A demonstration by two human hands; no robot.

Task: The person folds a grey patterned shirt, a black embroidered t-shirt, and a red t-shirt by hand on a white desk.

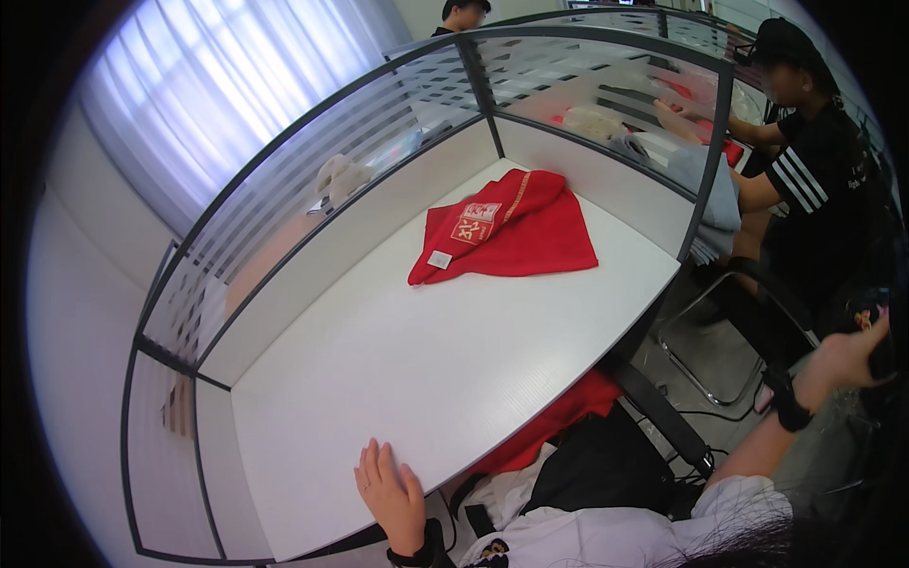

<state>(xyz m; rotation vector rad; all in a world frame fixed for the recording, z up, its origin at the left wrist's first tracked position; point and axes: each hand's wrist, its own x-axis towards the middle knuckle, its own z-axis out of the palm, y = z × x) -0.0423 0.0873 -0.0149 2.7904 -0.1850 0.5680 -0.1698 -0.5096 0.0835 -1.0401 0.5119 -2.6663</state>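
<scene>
My left hand [389,493] rests palm down on the near left edge of the white desk [341,383], its fingers slightly apart and nothing in it. Stretched out to the far right, my right hand [845,358] is at a dark object near the picture's rim; how it holds that object is not clear. A red cloth item [532,234] lies loosely folded at the desk's back right, with light printed writing and a small white tag [439,260] on it. More red cloth [561,422] lies over my lap, below the desk's front edge.
A partition frame [483,78] with striped translucent panels surrounds the desk's back and sides. A co-worker in black [802,163] sits to the right, beside a chair [746,284]. Another person [463,15] is behind the partition. Cables [724,417] lie on the floor.
</scene>
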